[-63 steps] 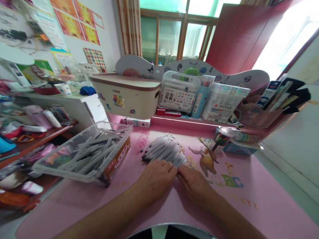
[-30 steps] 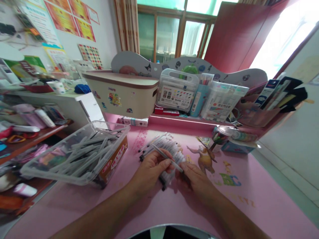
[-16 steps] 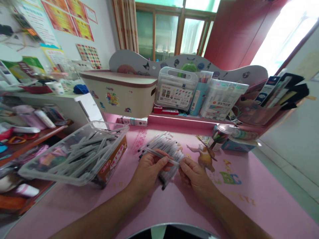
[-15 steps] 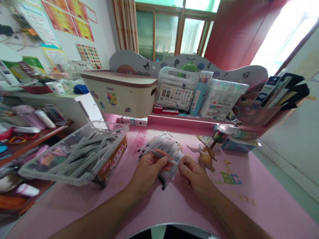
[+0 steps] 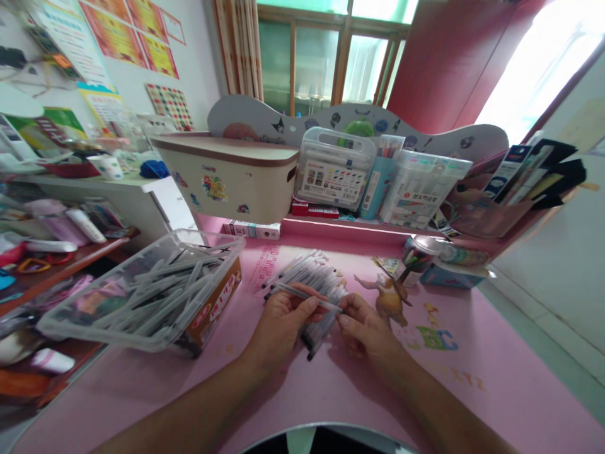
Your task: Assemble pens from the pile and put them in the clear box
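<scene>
Far left: a shelf (image 5: 70, 249), crowded with small items, too blurred to name. Next to it, on the desk (image 5: 472, 391), a clear bin (image 5: 215, 302), full of grey pens lying in all directions. Behind the bin, on a raised ledge, a cream box (image 5: 231, 183) with stickers on the front.

In the middle, a pile (image 5: 309, 271) of pens on the desk, just beyond the fingers. Then the left hand (image 5: 281, 325), closed in a pinch, thumb and fingertips on the middle of one pen (image 5: 302, 294). This pen a little above the pile, nearly level, with the left end toward the bin. Then the right hand (image 5: 371, 331), also closed, thumb and first finger gripping the right end of the same pen, other fingers curled in. Below both hands, a few more pens with dark tips toward the near edge; cannot tell if touching the left palm.

Right of the hands, a toy bear (image 5: 390, 299), upright, near the right hand but apart. Further right, a can (image 5: 418, 255). Behind, on the ledge, a marker case (image 5: 335, 170) and a second case (image 5: 420, 189) beside it.
</scene>
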Demonstrator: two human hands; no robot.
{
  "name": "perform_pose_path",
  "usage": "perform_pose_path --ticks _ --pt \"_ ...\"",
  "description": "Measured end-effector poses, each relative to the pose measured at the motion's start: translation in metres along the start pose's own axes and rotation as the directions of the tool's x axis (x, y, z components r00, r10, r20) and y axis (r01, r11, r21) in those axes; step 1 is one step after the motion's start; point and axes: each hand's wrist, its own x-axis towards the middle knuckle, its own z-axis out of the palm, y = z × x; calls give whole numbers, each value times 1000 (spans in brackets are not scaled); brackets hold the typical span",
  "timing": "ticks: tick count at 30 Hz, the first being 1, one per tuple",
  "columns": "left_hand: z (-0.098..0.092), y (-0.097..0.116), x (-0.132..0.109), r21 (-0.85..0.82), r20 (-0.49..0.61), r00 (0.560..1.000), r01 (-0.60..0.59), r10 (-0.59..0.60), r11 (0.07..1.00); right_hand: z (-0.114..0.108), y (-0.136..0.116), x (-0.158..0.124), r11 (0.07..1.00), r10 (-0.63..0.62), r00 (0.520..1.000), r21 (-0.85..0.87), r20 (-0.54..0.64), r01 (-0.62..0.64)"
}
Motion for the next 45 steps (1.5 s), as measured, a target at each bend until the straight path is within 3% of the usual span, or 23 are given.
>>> perform_pose_path --ticks 5,10,17,23,29,34,37,45 --pt "-1 -3 0 6 6 1000 -5 4 1000 1 -1 -2 995 56 996 -81 -67 -61" --pt "-2 -2 0 18 10 1000 -23 22 1000 1 1 -2 1000 4 1000 -8 13 -4" --pt "-1 -1 -1 32 7 1000 -15 14 999 0 1 -2 993 45 996 -106 -81 -54" --pt "2 2 -3 10 2 1000 0 0 1000 3 1 -1 999 46 999 25 -26 -46" --pt "2 2 -3 7 -13 1000 6 -6 1000 0 1 -1 996 68 995 -59 -79 -73" --pt "1 -1 -4 15 -5 1000 2 -2 1000 6 -7 -3 984 111 994 139 17 -113" --pt "2 -1 -5 48 3 1000 0 0 999 6 -6 -3 976 158 987 150 5 -157" --pt "-6 1 -2 155 -31 995 -92 98 984 3 -8 -1 976 160 987 153 -28 -154"
